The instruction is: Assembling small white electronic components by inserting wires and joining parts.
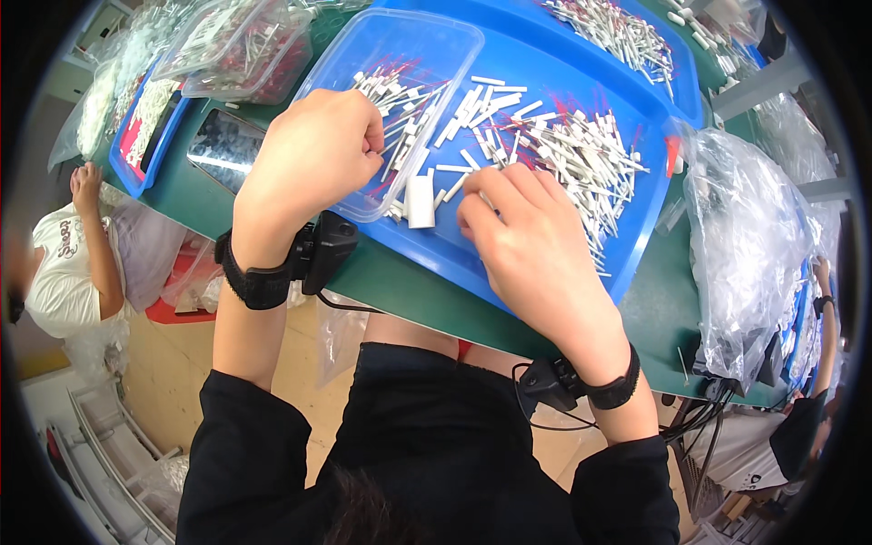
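Note:
My left hand (313, 150) is closed above a clear plastic box (454, 36), its fingertips curled inward; whatever they pinch is hidden. Inside the box lie slim white sticks with thin red strands (392, 93). The box rests on the left part of a blue tray (554, 80). Over the tray's middle, my right hand (536, 245) is curled with fingertips down near loose white sticks (477, 107); anything between them is too small to make out. Between my hands is a white block-like piece (420, 202). A larger heap of white sticks with red strands (590, 163) lies beyond my right hand.
Another blue tray of sticks (627, 41) stands behind. At left are a phone-like dark slab (225, 145), a small blue tray (145, 136) and clear tubs (245, 54). A plastic bag (740, 236) covers the right side. Other people work at both sides.

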{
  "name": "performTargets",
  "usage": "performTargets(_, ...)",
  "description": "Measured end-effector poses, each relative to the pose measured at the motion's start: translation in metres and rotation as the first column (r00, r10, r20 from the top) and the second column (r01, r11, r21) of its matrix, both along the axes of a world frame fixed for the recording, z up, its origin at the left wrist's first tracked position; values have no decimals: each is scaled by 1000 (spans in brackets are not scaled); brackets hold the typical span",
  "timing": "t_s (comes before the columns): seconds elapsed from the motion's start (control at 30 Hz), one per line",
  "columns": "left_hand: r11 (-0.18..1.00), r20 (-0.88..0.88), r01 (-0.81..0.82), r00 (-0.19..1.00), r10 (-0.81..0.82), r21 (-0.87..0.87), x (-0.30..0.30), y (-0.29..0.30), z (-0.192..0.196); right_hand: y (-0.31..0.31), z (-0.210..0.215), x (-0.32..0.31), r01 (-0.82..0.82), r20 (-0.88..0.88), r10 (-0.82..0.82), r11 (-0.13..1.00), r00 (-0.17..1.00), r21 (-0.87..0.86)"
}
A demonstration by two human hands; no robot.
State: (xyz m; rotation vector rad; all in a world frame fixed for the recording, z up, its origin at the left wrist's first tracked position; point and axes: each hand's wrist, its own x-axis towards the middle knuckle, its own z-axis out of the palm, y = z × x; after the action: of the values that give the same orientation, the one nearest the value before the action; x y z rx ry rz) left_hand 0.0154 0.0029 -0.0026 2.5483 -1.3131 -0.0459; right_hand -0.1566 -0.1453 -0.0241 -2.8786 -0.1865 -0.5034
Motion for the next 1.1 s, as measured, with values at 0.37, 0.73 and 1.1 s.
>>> performTargets(0.37, 793, -163, -39, 984, -77, -607, -48, 0, 32, -23, 27, -9, -61, 124, -135, 396, 983, 916)
performTargets(0.73, 673, -90, 146, 949, -303, -725, -59, -6, 26, -38, 30, -20, -84, 157, -121, 463, 980, 883)
performTargets(1.1, 711, 26, 186, 973, -229, -678, -62, -7, 28, -38, 30, -22, -94, 177, -110, 522, 978, 848)
